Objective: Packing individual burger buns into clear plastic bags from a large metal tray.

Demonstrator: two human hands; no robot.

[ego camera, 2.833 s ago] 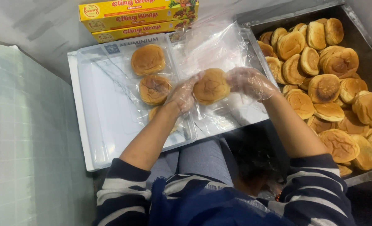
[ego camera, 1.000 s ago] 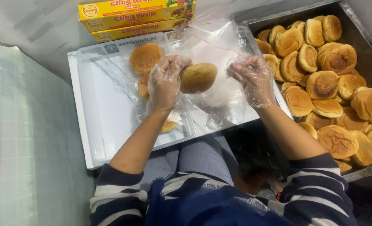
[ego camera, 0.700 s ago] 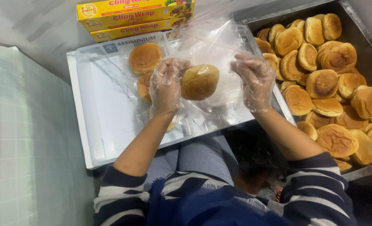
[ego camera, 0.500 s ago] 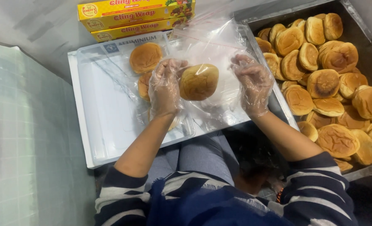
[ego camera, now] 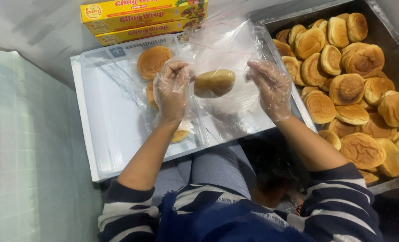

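Observation:
A golden bun [ego camera: 214, 83] hangs between my two gloved hands, wrapped in a sheet of clear cling film [ego camera: 235, 54]. My left hand [ego camera: 172, 89] pinches the film at the bun's left end. My right hand [ego camera: 271, 87] holds the film on the right side. Both are lifted above a white rectangular tray [ego camera: 107, 134]. A wrapped bun [ego camera: 153, 60] lies at the tray's far side, and two more are partly hidden under my left hand and forearm.
A dark metal tray [ego camera: 390, 40] on the right is piled with several unwrapped buns [ego camera: 347, 87]. Two yellow cling film boxes [ego camera: 141, 13] lie behind the white tray. My knees are under the tray's near edge.
The bun has been lifted off the tray and turned between my hands, now showing more of its edge. The film has been drawn tighter around it.

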